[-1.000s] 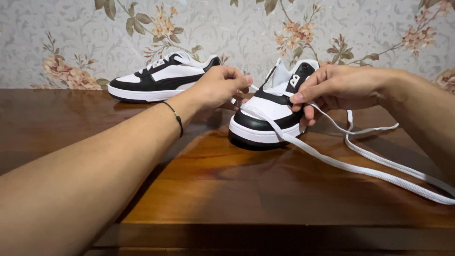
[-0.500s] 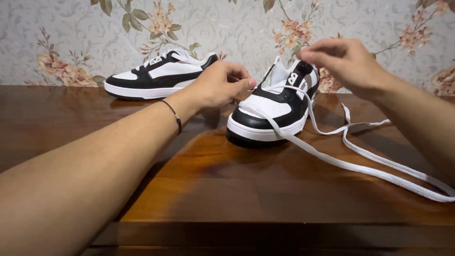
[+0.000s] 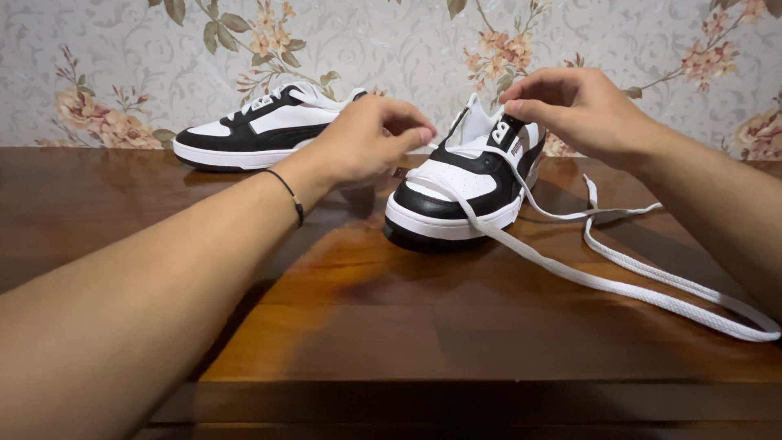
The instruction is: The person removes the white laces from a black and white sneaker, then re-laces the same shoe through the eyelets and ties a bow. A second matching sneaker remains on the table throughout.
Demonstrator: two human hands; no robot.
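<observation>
A black-and-white sneaker (image 3: pixel 452 200) stands on the wooden table (image 3: pixel 456 326), toe toward me. Its long white shoelace (image 3: pixel 619 281) is partly threaded and trails off to the right across the table. My left hand (image 3: pixel 366 138) is at the shoe's left side, fingers pinched on a piece of the lace near the eyelets. My right hand (image 3: pixel 582 110) is at the top of the tongue, thumb and fingers pinched on the other part of the lace, which runs down the shoe's right side. A thin dark bracelet is on my left wrist.
A second matching sneaker (image 3: pixel 261 130) lies sideways at the back left of the table, against the floral wallpaper (image 3: pixel 122 73). The table's front edge (image 3: pixel 456 399) runs close below my arms.
My right hand rose from the shoe's side, drawing the lace upward, then settled at the top of the tongue. My left hand stayed pinched at the left eyelets. The view shifted slightly.
</observation>
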